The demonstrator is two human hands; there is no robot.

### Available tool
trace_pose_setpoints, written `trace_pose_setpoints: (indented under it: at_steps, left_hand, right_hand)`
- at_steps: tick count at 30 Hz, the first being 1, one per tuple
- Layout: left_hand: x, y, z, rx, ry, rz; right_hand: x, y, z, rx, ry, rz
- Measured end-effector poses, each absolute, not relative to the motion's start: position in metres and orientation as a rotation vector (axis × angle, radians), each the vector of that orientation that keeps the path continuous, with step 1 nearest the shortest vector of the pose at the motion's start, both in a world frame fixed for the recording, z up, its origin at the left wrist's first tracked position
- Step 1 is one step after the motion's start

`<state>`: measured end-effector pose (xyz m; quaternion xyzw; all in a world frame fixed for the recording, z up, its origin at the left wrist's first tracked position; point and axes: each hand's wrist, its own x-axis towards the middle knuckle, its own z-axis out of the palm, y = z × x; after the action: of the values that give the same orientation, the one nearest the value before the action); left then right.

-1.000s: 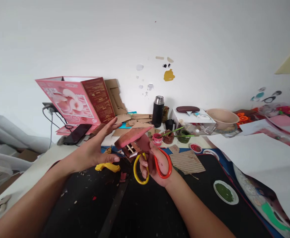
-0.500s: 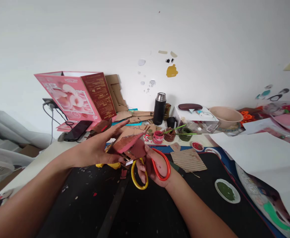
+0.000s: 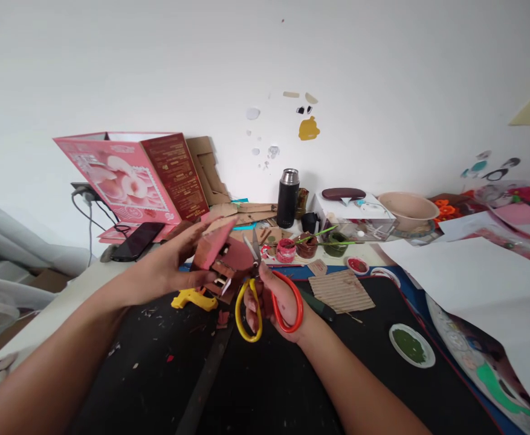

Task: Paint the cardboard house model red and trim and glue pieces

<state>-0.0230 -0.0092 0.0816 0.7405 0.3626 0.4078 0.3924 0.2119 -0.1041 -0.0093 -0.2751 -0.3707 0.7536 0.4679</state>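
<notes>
My left hand (image 3: 167, 263) grips a small cardboard house (image 3: 222, 254) painted pink and reddish brown, with cut openings in its side. The house is tilted, with the thumb low on its near side and the fingers over its far side. In my right hand (image 3: 285, 305) are scissors (image 3: 256, 263) with one red and one yellow loop. Their blades point up and stand slightly apart, just right of the house. Behind the left hand's thumb lies a yellow tool that looks like a glue gun (image 3: 195, 298). A reddish scrap (image 3: 222, 319) lies below the house.
A black mat (image 3: 283, 386) with bits of scrap covers the desk. To the right are corrugated cardboard (image 3: 341, 291) and a lid of green paint (image 3: 412, 345). Paint jars (image 3: 286, 250), a black flask (image 3: 287, 199) and a pink box (image 3: 129, 181) stand behind.
The house has turned in my left hand, showing more of its openings. The scissor blades, hidden behind the house before, now show beside it. The view has shifted slightly right.
</notes>
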Motion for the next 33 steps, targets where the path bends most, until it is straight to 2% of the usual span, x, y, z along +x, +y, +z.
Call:
trace_pose_setpoints:
  at_steps: [2, 7, 13, 17, 24, 33]
  left_hand:
    - [-0.021, -0.006, 0.080, 1.720, 0.877, 0.855]
    - [-0.006, 0.003, 0.063, 1.241, 0.816, 1.150]
    - [0.010, 0.019, 0.041, 1.003, 0.760, 1.196]
    - [0.017, 0.028, 0.031, 1.057, 0.774, 1.256]
    - [0.017, 0.018, 0.020, 1.435, 0.904, 1.660]
    - [0.028, -0.005, 0.015, 1.509, 1.050, 1.724]
  right_hand:
    - [0.210, -0.104, -0.008, -0.726, -0.900, 1.753]
    - [0.204, -0.107, -0.010, -0.793, -0.893, 1.622]
    - [0.202, -0.107, -0.014, -0.860, -0.961, 1.551]
    - [0.202, -0.106, -0.015, -0.891, -0.996, 1.489]
    - [0.201, -0.105, -0.019, -0.945, -0.982, 1.493]
    - [0.199, -0.104, -0.028, -1.096, -1.119, 1.303]
